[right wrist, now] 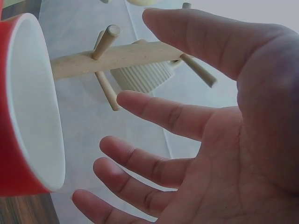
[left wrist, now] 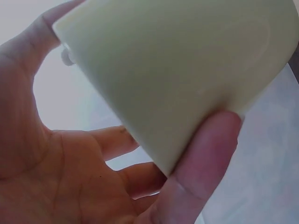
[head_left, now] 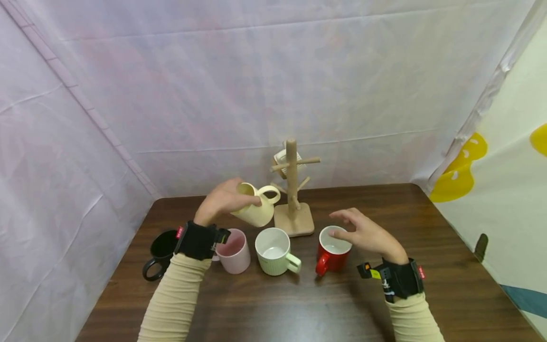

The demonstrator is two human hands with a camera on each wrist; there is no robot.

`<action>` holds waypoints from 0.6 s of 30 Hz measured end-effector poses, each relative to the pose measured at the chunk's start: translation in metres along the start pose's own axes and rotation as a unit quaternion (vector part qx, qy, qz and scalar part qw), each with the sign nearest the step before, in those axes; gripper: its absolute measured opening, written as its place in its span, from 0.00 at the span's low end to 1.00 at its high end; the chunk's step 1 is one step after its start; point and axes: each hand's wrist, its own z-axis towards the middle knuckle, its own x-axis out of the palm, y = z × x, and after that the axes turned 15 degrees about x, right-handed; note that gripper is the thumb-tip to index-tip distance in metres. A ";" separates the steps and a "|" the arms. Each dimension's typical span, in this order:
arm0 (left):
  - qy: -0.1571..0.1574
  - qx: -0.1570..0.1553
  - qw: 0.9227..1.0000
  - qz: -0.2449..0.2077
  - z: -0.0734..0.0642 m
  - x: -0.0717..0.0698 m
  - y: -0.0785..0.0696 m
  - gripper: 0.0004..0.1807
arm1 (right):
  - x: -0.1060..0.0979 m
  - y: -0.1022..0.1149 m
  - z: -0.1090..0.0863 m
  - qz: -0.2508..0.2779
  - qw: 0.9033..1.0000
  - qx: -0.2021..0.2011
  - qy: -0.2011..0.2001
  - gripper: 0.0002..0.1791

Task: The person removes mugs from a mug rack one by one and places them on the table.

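Observation:
My left hand [head_left: 226, 197] grips a pale yellow mug [head_left: 259, 216] by its rim and side, thumb on the outer wall in the left wrist view. The mug is tilted above the table, its handle pointing right toward a wooden mug rack [head_left: 292, 178]. Over the rim of a red mug [head_left: 335, 260] with a white inside hovers my right hand [head_left: 369, 232], fingers spread and holding nothing. In the right wrist view that red mug is off to the left of the fingertips. A ribbed white mug [right wrist: 142, 77] hangs at the back of the rack.
Left of the red mug stand a light green ribbed mug [head_left: 273, 267], a pink mug [head_left: 236, 260] and a black mug [head_left: 160, 251], partly behind the left wrist. The rack's pegs stick out several ways. White fabric [head_left: 256, 95] hangs behind the brown table [head_left: 265, 308].

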 end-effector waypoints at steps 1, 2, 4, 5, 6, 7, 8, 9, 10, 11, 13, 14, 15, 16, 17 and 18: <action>0.001 0.003 1.000 0.001 0.000 0.000 -0.001 0.50 | 0.000 0.000 0.000 0.000 1.000 -0.002 -0.001 0.28; 0.002 0.006 1.000 0.001 -0.001 -0.001 -0.002 0.50 | 0.000 0.000 0.000 0.000 1.000 -0.003 -0.002 0.28; 0.007 0.011 1.000 0.003 -0.001 -0.001 -0.004 0.51 | 0.000 0.000 0.000 0.000 1.000 -0.007 -0.003 0.28; 0.008 0.013 1.000 0.004 -0.002 -0.001 -0.005 0.51 | 0.000 0.000 0.000 -0.001 1.000 -0.008 -0.003 0.28; 0.008 0.014 1.000 0.007 -0.002 -0.001 -0.006 0.51 | 0.000 0.001 0.000 0.000 1.000 -0.006 -0.003 0.28; 0.009 0.016 1.000 0.009 -0.002 -0.002 -0.006 0.51 | 0.000 0.001 0.000 -0.001 1.000 -0.007 -0.004 0.28; 0.009 0.017 1.000 0.012 -0.002 -0.002 -0.007 0.51 | 0.000 0.001 0.000 -0.001 1.000 -0.007 -0.004 0.28; 0.009 0.017 1.000 0.015 -0.002 -0.002 -0.008 0.50 | 0.000 0.001 -0.001 -0.002 1.000 -0.008 -0.004 0.28; 0.008 0.017 1.000 0.017 -0.002 -0.002 -0.009 0.49 | 0.000 0.002 -0.001 -0.002 1.000 -0.008 -0.004 0.28; 0.006 0.016 1.000 0.018 -0.002 -0.002 -0.010 0.49 | 0.000 0.002 -0.001 -0.002 1.000 -0.008 -0.005 0.28; 0.005 0.017 1.000 0.020 -0.002 -0.001 -0.012 0.47 | -0.001 0.002 -0.001 -0.002 1.000 -0.007 -0.006 0.28; 0.004 0.017 1.000 0.019 -0.002 -0.001 -0.013 0.46 | 0.000 0.002 -0.001 -0.002 1.000 -0.007 -0.006 0.28; 0.004 0.016 1.000 0.018 -0.002 -0.001 -0.014 0.45 | 0.000 0.002 -0.001 -0.002 1.000 -0.008 -0.006 0.28; 0.003 0.016 1.000 0.015 -0.003 -0.001 -0.015 0.44 | 0.000 0.002 -0.001 -0.002 1.000 -0.012 -0.008 0.28; 0.003 0.017 1.000 0.015 -0.003 0.000 -0.016 0.42 | 0.000 0.001 0.000 -0.002 1.000 -0.016 -0.009 0.28; 0.002 0.018 1.000 0.014 -0.003 0.000 -0.017 0.40 | 0.000 0.001 0.000 -0.001 1.000 -0.018 -0.010 0.28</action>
